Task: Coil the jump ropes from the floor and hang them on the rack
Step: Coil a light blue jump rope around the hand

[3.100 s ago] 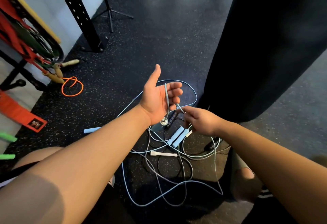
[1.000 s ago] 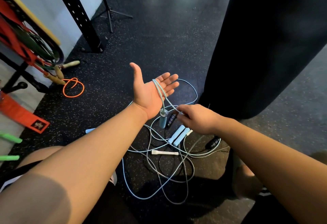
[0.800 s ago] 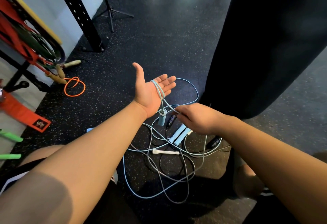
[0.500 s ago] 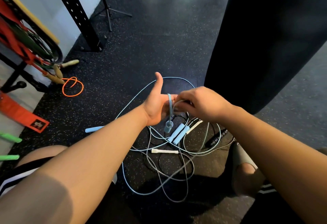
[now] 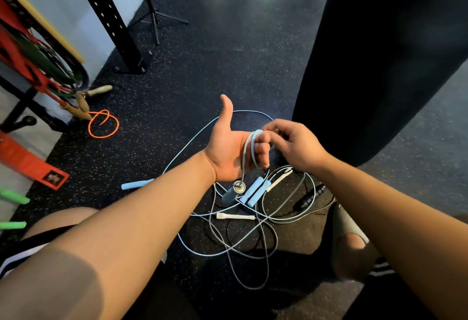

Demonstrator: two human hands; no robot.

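L hand (image 5: 231, 152), R hand (image 5: 297, 146) on blue rope (image 5: 244, 155)

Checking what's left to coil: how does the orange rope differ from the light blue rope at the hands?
The orange rope lies untouched on the floor in a small loop beside the rack; the light blue rope is wound round fingers of the left hand, pinched by the right hand. Orange sits apart; light blue trails down into other ropes. Neither hangs on the rack.
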